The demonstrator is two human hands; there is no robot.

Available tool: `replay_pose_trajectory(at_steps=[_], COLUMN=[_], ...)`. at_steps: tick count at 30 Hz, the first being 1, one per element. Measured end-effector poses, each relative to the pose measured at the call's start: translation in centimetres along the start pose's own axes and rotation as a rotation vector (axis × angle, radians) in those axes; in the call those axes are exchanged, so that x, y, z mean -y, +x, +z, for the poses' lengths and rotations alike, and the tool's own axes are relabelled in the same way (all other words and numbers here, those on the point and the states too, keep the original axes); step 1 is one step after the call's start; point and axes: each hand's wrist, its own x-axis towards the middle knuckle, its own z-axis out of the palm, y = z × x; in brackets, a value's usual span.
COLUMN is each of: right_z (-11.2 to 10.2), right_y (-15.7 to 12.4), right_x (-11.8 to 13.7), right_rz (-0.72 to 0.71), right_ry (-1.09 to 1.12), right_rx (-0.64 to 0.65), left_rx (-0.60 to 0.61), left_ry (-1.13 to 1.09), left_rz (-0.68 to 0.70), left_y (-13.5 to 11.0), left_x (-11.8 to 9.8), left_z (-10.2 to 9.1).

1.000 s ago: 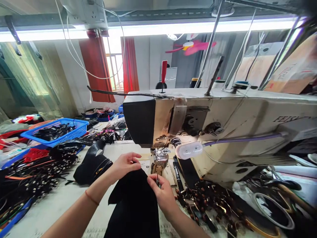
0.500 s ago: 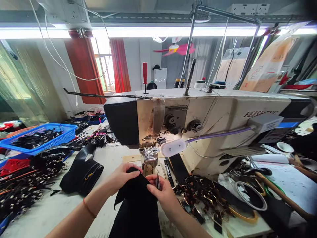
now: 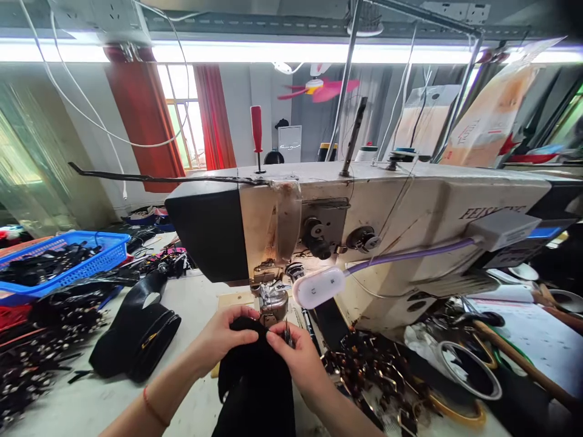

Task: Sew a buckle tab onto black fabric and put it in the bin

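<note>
A piece of black fabric [image 3: 255,376] hangs down toward me from the needle area of a sewing machine [image 3: 392,206]. My left hand [image 3: 223,337] pinches the fabric's upper edge on the left, thumb on top. On the right, my right hand [image 3: 296,352] grips the same edge between thumb and fingers. A small metal tool, perhaps thread snips [image 3: 286,332], also sits in the right hand's fingers. Both hands are just in front of the metal presser foot [image 3: 273,301], and the fabric's far edge is partly hidden by the fingers and the foot.
Black sewn pieces [image 3: 136,340] lie on the left of the table, near a blue basket [image 3: 107,249] of black straps. Small brown and gold hardware [image 3: 378,370] is heaped at right, beside tape rolls [image 3: 471,370]. A white lamp [image 3: 319,288] hangs close above my right hand.
My hands have come closer together on the fabric's edge. The fabric has shifted, its left flap now hanging lower and rounder. The view has moved slightly nearer the machine.
</note>
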Motion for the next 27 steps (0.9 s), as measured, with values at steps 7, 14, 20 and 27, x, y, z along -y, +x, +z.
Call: replay_pose_trajectory(at_steps=[7, 14, 20, 27], right_z=[0.3, 0.3, -0.2, 0.9], right_y=[0.0, 0.5, 0.0, -1.7], right_x=[-0.1, 1.2, 0.3, -2.5], right_rz=[0.023, -0.078, 0.0, 0.178], right_ry=[-0.041, -0.105, 0.026, 0.205], right_rx=[0.033, 0.056, -0.148, -0.219], left_rx=[0.069, 0.014, 0.018, -0.128], left_ry=[-0.036, -0.062, -0.316, -0.242], left_rz=[-0.003, -0.021, -0.138, -0.126], left_y=[-0.4, 0.3, 0.9, 1.7], left_x=[-0.2, -0.1, 0.4, -0.9], left_z=[-0.2, -0.7, -0.9, 1.6])
